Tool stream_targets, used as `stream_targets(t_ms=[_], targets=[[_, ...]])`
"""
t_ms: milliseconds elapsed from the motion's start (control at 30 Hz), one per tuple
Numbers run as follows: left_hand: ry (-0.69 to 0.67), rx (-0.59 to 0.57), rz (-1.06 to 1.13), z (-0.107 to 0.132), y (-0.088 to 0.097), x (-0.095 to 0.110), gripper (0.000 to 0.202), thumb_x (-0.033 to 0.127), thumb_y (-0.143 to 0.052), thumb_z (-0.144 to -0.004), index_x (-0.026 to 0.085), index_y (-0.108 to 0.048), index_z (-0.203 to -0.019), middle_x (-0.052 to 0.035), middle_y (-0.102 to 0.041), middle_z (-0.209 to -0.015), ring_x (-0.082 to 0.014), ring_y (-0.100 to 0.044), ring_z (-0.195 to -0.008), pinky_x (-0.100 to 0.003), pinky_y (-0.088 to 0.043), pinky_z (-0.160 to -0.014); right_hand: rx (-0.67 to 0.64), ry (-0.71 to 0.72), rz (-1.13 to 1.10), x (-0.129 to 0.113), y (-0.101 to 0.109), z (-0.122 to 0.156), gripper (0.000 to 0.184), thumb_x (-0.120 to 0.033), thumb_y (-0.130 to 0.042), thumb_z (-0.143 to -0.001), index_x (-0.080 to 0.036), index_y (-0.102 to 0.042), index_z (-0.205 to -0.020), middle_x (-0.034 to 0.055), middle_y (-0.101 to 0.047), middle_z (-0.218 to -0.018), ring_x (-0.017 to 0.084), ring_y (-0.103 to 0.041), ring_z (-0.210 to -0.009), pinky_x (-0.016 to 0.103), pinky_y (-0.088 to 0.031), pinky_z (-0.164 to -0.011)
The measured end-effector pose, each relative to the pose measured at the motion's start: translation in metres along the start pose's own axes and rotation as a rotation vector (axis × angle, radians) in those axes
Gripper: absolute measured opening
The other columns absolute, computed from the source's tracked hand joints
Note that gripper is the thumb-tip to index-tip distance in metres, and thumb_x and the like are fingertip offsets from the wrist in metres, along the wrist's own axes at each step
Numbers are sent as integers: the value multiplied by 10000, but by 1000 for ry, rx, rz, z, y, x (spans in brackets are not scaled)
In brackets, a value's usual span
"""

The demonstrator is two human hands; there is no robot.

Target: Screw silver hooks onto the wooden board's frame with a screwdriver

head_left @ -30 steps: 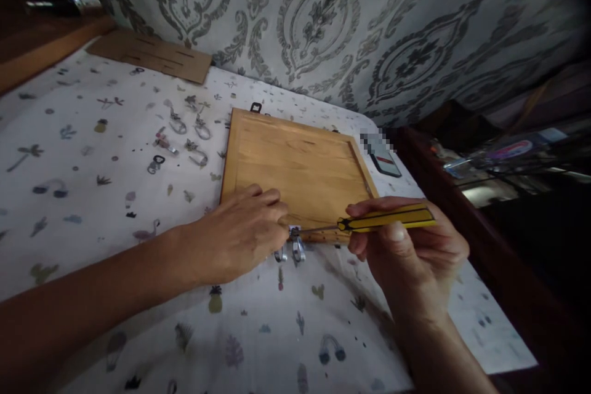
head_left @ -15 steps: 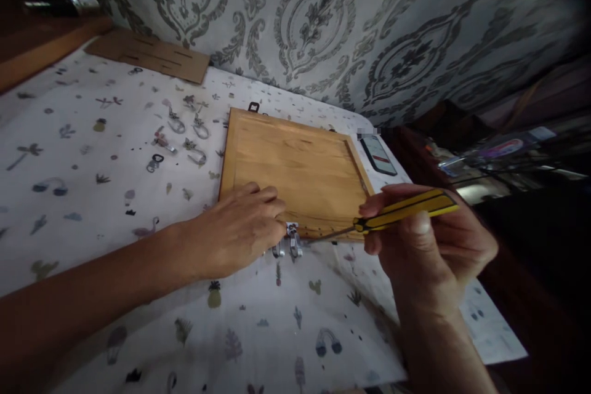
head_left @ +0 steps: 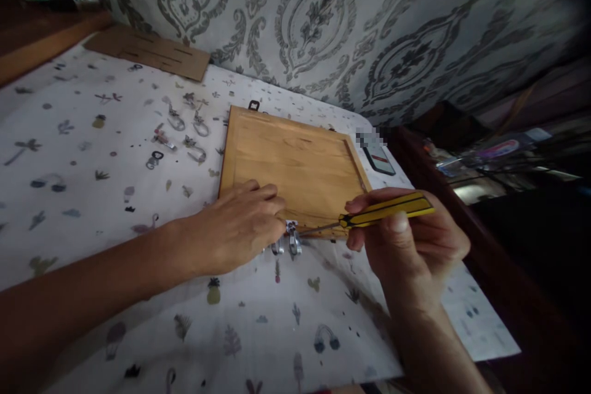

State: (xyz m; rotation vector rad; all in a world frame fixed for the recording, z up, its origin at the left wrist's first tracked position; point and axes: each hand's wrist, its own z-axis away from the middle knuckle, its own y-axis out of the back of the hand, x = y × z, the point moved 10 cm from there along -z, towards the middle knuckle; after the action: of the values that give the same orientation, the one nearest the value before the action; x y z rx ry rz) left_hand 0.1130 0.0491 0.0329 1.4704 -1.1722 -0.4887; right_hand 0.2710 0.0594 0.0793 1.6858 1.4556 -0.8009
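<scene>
A wooden panel (head_left: 295,160) with a raised frame lies on the patterned tablecloth. My left hand (head_left: 249,221) rests over its near left edge, fingers bent and gripping there; the fingertips are partly hidden. Beside my left fingers, small silver metal hooks (head_left: 294,241) hang at the panel's near edge. In my right hand (head_left: 410,246) is a screwdriver (head_left: 388,209) with a yellow and black handle, pinched between thumb and fingers. Its shaft points left, and the tip is at or close to the nearest hook; contact cannot be made out.
Several loose metal hooks (head_left: 196,151) lie on the tablecloth (head_left: 152,295) left of the panel. A piece of cardboard (head_left: 148,52) lies by the patterned wall (head_left: 318,18). A phone (head_left: 381,160) is right of the panel, near the table's edge. A dark hanger-like piece (head_left: 253,105) sticks out at the panel's far edge.
My right hand has moved left with the screwdriver, bringing its tip closer to the hook. My left hand stays on the panel.
</scene>
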Motion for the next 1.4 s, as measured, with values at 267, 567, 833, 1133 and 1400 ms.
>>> stream_targets(t_ms=[267, 567, 833, 1133, 1400], targets=[[20, -41, -24, 0, -4, -1, 247, 12, -609, -978, 155, -669, -787, -51, -635, -893, -231, -538, -949, -371, -381, -832, -41, -21, -29, 5, -4, 3, 166, -366, -772, -952, -219, -776, -1030, 46, -813, -902, 121, -657, -479, 263, -581, -427], [-1, -13, -2, 2, -3, -1, 209, 0, -600, -955, 166, -675, -852, -47, -641, -898, -226, -536, -923, -370, -387, -824, 11, 4, -56, 1, 0, -1, 151, -366, -797, -931, -219, -786, -966, 32, -792, -857, 106, -622, -420, 264, -547, -385], [-14, 24, 21, 3, 1, 0, 219, 9, -573, -995, 168, -691, -902, -44, -645, -896, -217, -540, -904, -356, -377, -825, 100, 68, -73, -13, -1, -8, 204, -414, -837, -892, -220, -788, -935, 24, -784, -816, 100, -588, -409, 247, -499, -342], [-30, 40, -90, 4, -1, 1, 193, 29, -611, -978, 161, -691, -863, -52, -620, -888, -224, -512, -877, -364, -357, -771, -105, 191, 145, -39, -27, 10, 109, -275, -738, -976, -196, -759, -1048, 64, -790, -925, 127, -672, -513, 280, -571, -446], [-44, 54, -153, 4, -5, 0, 142, 110, -659, -1002, 166, -699, -878, -53, -632, -896, -232, -520, -903, -367, -364, -783, -377, 295, 411, -53, -54, 21, 153, -256, -675, -1020, -229, -714, -1166, 40, -800, -998, 139, -748, -685, 251, -604, -607]])
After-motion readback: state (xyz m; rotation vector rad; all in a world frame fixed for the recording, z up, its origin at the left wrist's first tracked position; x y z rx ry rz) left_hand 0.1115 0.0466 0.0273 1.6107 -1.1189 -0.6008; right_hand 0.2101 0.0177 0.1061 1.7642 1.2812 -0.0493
